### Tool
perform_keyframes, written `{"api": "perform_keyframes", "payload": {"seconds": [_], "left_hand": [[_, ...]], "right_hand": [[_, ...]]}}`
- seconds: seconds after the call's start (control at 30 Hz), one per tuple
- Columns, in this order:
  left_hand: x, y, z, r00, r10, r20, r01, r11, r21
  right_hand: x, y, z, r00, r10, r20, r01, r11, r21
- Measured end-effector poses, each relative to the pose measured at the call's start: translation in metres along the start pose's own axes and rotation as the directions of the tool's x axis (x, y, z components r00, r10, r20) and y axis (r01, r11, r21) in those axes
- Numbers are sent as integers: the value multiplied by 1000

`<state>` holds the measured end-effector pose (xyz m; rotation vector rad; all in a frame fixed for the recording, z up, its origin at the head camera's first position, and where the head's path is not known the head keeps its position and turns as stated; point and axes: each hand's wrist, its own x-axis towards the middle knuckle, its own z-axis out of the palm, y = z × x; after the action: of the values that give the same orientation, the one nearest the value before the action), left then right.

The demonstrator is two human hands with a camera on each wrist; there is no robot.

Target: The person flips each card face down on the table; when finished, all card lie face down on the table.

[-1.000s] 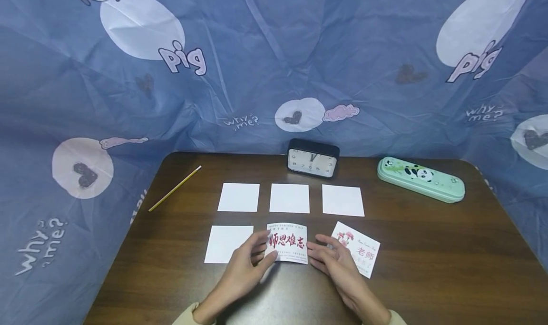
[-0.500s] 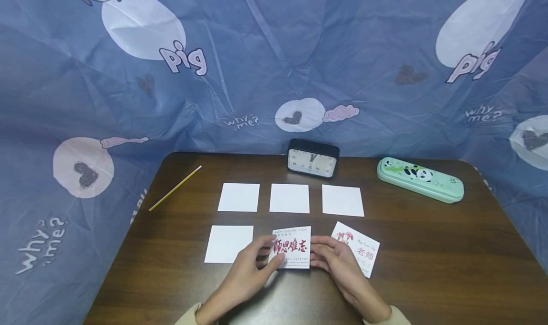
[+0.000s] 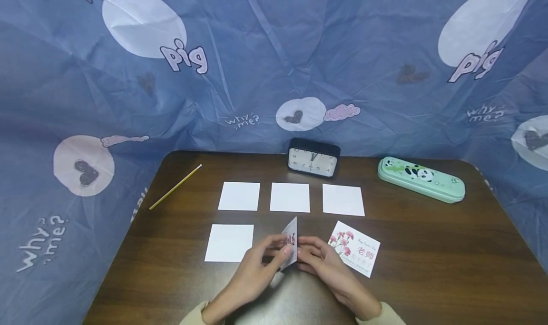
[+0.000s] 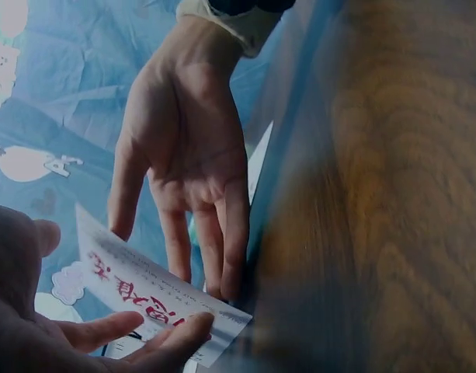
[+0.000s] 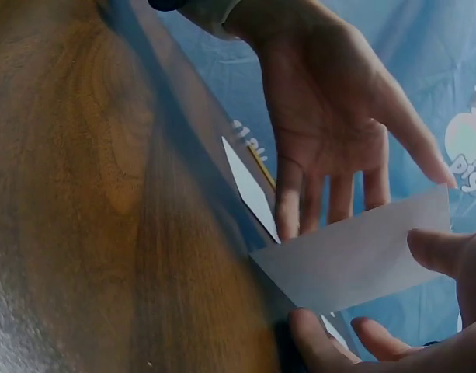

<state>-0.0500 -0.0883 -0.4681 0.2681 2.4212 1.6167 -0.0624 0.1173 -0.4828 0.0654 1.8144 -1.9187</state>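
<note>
Standing on edge between both hands, the red-lettered card (image 3: 290,241) is pinched by the left hand (image 3: 257,272) and right hand (image 3: 325,268), each grip clamped on it. A carnation card (image 3: 354,249) lies just right of the grip on the counter (image 3: 428,268); a blank white card (image 3: 229,242) lies just left.

The card (image 3: 290,241) pinched upright between the fingers (image 3: 280,253) of both hands is thin, matt paper, printed in red on one face and plain white on the other. The flower card (image 3: 355,254) just right of the fingers and the blank cards (image 3: 229,242) to their left and beyond look like the same smooth, matt paper. The worktop (image 3: 428,268) is dark wood grain with a glossy finish that reflects light just under the fingers. Far beyond them, the clock (image 3: 314,159) has a matt black plastic frame, the pencil case (image 3: 420,179) looks smooth and faintly shiny, and the backdrop (image 3: 274,54) is creased, dull cloth.
</note>
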Motion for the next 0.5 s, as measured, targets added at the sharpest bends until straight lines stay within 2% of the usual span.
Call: {"api": "perform_keyframes", "payload": {"seconds": [0.2, 0.37, 0.5], "left_hand": [[-1, 4, 1, 999, 0, 35, 6, 984, -179], [-1, 7, 0, 1000, 4, 28, 3, 969, -246], [-2, 7, -3, 1000, 22, -4, -22, 961, -277]], "right_hand": [[-2, -2, 5, 1000, -7, 8, 7, 1000, -16], [-4, -3, 8, 999, -17, -32, 16, 999, -32], [-4, -3, 7, 997, -22, -77, 20, 999, -26]]}}
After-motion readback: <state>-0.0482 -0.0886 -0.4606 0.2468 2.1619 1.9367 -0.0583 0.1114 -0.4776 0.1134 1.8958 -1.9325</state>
